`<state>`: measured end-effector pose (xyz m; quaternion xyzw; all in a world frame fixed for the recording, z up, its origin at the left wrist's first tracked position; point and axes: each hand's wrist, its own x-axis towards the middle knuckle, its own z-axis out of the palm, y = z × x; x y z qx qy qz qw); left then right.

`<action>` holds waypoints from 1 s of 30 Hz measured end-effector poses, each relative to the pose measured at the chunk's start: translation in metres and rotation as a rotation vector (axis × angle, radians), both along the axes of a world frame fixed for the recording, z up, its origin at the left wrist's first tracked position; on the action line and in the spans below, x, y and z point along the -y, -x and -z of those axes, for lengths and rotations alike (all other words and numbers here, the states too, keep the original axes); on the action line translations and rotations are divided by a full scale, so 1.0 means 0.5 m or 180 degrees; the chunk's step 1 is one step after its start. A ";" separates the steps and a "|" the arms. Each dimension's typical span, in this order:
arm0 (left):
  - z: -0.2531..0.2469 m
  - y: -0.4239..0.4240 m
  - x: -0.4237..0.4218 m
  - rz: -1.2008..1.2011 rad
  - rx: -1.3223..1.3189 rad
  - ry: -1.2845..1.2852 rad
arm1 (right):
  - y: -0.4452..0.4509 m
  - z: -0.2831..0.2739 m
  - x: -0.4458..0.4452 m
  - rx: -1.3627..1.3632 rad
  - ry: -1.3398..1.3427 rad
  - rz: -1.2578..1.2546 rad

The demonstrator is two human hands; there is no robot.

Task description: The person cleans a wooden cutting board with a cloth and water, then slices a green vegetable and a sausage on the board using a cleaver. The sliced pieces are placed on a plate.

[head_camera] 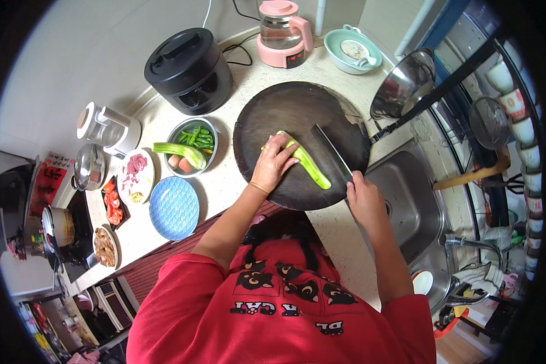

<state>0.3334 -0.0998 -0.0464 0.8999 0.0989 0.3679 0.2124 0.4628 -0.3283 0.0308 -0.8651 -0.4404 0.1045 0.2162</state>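
Observation:
A long, bright-green vegetable (pixel 313 168), apparently peeled, lies slantwise on a round, dark wooden chopping board (pixel 273 109). My left hand (pixel 273 163) presses on its upper part with the fingers spread over it. In my right hand (pixel 364 195) is the handle of a kitchen cleaver (pixel 332 149). The blade stands edge-on over the board, to the right of the vegetable and apart from it. Left of the board, a metal bowl (pixel 214 157) holds green peppers (pixel 195 137), orange-red pieces that look like carrot (pixel 185 164) and another thick green vegetable piece (pixel 179 151) resting across its rim.
A blue patterned plate (pixel 174 208) and a white plate (pixel 149 175) with sliced meat are at left. Behind stand a black cooker (pixel 189 70), a pink electric kettle (pixel 282 38) and a mint-green basin (pixel 332 41). A steel sink (pixel 405 191) adjoins the board's right side.

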 end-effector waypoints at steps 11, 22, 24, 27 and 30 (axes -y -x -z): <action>0.014 -0.006 -0.008 -0.0182 0.0110 0.0590 | -0.008 -0.073 -0.095 0.0008 0.0334 -0.0518; 0.016 -0.003 -0.018 -0.0149 0.0268 0.0845 | -0.005 -0.091 -0.139 -0.0088 0.0350 -0.0638; 0.009 -0.005 -0.015 -0.0541 0.0344 0.0946 | -0.012 -0.093 -0.131 -0.0130 0.0223 -0.0557; -0.041 -0.028 0.015 -0.1383 -0.0768 0.1931 | -0.025 -0.082 -0.098 -0.0248 0.0058 -0.0348; -0.058 -0.060 0.031 -0.1362 -0.1553 0.2074 | -0.031 -0.049 -0.063 -0.0420 -0.0020 -0.0108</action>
